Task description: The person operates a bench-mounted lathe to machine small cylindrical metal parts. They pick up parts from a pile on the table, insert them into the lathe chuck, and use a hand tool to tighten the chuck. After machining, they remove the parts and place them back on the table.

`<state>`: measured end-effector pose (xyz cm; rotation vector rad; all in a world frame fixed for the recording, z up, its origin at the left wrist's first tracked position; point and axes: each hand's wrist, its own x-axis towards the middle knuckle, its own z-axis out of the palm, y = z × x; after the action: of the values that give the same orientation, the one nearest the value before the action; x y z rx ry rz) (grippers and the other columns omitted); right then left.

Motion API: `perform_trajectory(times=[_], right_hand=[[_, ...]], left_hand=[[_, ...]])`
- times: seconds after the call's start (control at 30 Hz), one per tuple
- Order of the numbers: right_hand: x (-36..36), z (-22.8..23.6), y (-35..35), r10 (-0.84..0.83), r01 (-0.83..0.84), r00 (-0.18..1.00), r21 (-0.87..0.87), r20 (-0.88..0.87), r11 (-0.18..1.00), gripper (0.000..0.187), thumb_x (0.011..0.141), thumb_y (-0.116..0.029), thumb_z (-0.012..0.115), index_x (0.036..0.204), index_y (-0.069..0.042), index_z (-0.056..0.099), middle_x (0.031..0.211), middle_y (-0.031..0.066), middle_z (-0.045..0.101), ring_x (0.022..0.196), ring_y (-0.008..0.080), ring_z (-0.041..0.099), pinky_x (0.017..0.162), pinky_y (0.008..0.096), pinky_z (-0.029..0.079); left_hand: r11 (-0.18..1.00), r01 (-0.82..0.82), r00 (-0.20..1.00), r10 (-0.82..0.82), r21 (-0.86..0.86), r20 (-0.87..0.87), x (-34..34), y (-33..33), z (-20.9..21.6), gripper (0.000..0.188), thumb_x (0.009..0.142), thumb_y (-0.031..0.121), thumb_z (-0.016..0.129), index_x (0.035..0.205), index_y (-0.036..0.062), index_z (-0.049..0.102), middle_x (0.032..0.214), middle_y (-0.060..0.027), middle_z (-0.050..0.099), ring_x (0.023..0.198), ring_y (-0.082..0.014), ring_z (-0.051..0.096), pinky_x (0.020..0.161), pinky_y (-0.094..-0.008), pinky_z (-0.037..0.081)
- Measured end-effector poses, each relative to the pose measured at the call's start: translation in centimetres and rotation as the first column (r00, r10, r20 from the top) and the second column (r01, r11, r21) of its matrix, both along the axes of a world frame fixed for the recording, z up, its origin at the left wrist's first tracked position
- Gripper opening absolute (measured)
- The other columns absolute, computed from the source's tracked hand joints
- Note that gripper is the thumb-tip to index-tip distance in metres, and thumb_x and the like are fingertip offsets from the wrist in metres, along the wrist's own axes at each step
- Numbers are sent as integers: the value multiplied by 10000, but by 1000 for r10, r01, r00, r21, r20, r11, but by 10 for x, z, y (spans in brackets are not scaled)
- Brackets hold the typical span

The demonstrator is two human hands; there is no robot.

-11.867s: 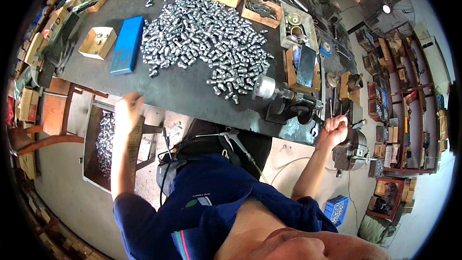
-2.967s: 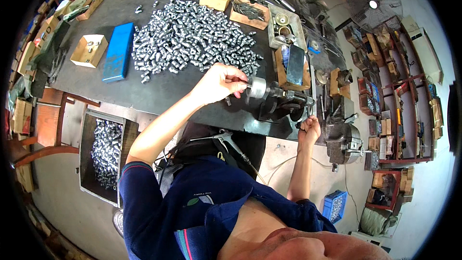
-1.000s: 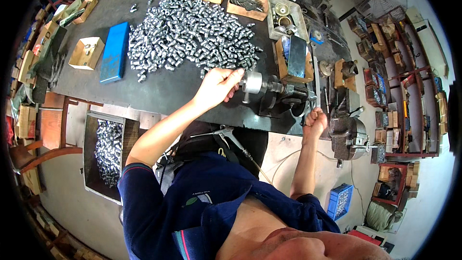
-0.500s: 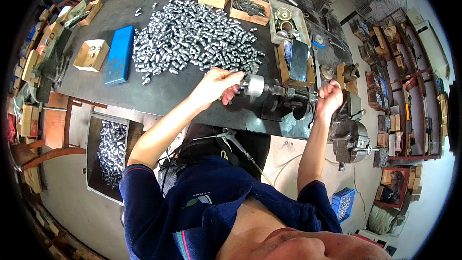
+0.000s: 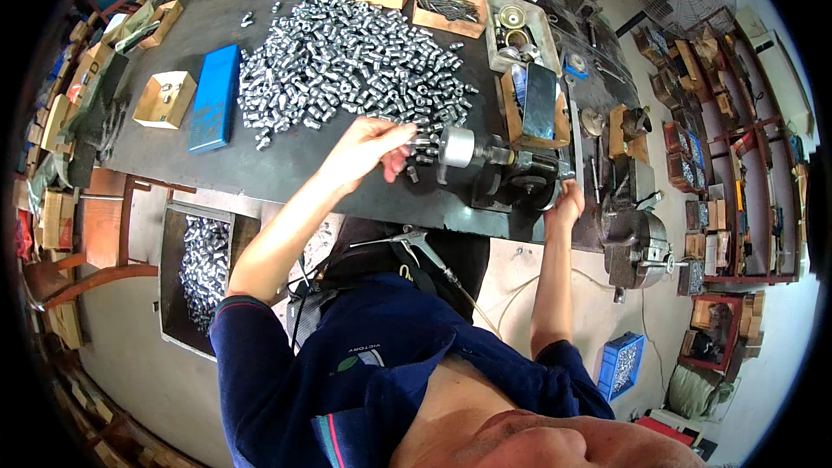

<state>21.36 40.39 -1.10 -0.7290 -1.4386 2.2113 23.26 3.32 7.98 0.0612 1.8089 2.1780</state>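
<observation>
At the left of a small bench fixture (image 5: 533, 169), my left hand (image 5: 371, 152) is closed in a pinch. A small shiny metal fitting (image 5: 418, 140) shows at its fingertips, just short of the fixture's silver cylindrical head (image 5: 457, 147). My right hand (image 5: 565, 203) is closed at the fixture's right end, near its dark handwheel (image 5: 543, 196). What its curled fingers grip there is hidden. Behind my left hand spreads a large heap of similar metal fittings (image 5: 347, 65) on the dark workbench (image 5: 286, 178).
A long blue box (image 5: 214, 97) and a small open box (image 5: 165, 100) lie left of the heap. Behind the fixture, a wooden box holds a dark flat case (image 5: 538, 104). A bin of fittings (image 5: 204, 264) stands below at left; a bench vise (image 5: 637, 251) is at right.
My left hand has drawn back leftward from the cylindrical head, with the fitting now visible at its fingertips. My right hand has moved down and left toward the handwheel.
</observation>
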Motion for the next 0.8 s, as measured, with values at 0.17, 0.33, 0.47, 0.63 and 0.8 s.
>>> perform_trajectory(times=[0.17,0.33,0.47,0.63,0.8], right_hand=[[-74,-25,40,326,-194,891,385,-316,903,176,822,-161,463,813,-1,534,573,-5,406,489,85,385,419,227,300],[-47,75,-9,186,-134,911,162,-369,978,134,840,-92,382,788,-13,478,558,-14,323,455,78,262,420,222,247],[-10,93,-7,195,-237,793,3,-577,971,106,774,-61,406,777,-8,498,552,-3,309,457,87,258,409,221,238],[34,83,4,246,-314,779,-21,-576,949,97,746,-97,413,768,-13,457,570,9,324,459,81,265,382,205,236],[57,42,12,242,-283,910,-76,-337,956,74,749,-66,392,756,-34,458,534,-33,291,422,61,202,388,216,153]], left_hand=[[934,-185,982,189,-304,-18,36,-75,-5,365,818,317,577,688,-24,561,534,-44,540,428,-102,507,414,-212,392],[679,-553,792,608,-483,-52,124,-172,-33,336,832,250,530,614,-5,551,492,-35,504,408,-101,461,413,-232,354],[425,-533,671,739,-732,-60,189,-238,-76,347,783,239,572,540,-5,527,435,-47,473,411,-109,462,427,-291,395],[-288,-335,903,173,-897,-393,219,-274,-116,190,680,189,600,727,9,563,573,-159,544,542,-303,560,524,-364,439],[326,-454,886,71,-829,-458,106,-155,-47,201,746,145,564,897,17,594,723,-200,586,703,-325,601,612,-358,468]])
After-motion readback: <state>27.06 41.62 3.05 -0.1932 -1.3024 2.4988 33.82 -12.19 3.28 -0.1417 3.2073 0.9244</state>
